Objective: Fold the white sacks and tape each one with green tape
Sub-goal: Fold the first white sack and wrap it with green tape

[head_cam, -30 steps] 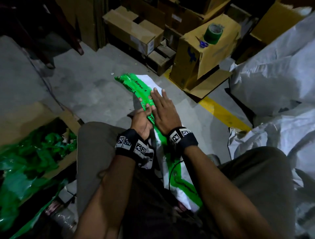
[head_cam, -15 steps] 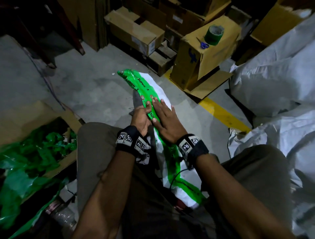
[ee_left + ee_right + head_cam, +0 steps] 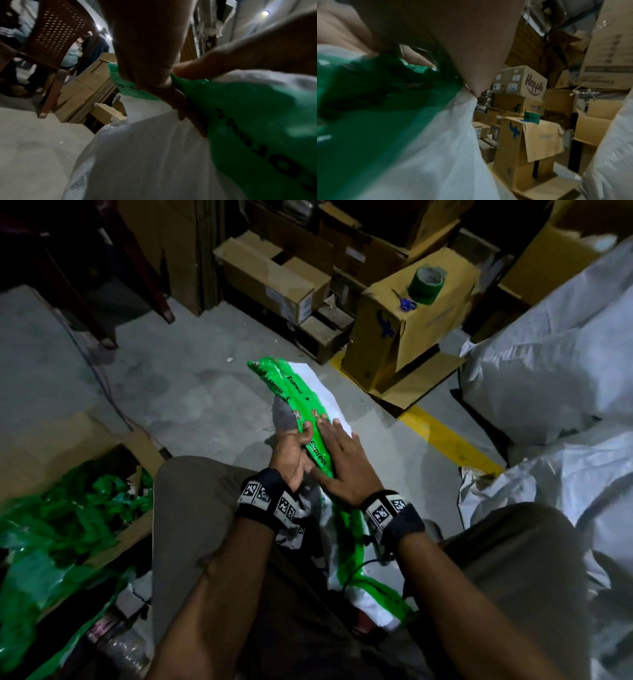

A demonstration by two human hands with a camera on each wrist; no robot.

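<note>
The right hand (image 3: 346,463) has slid back along the green tape (image 3: 294,395) toward the person's lap since a second ago. It lies flat, fingers straight, pressing the strip onto the folded sack (image 3: 325,398), probably so it sticks without wrinkles. The left hand (image 3: 291,455) curls around the sack's edge, thumb on the tape, steadying it across the knees. The tape roll (image 3: 426,285) and scissors (image 3: 406,302) wait on a box (image 3: 394,344) ahead, within reach.
</note>
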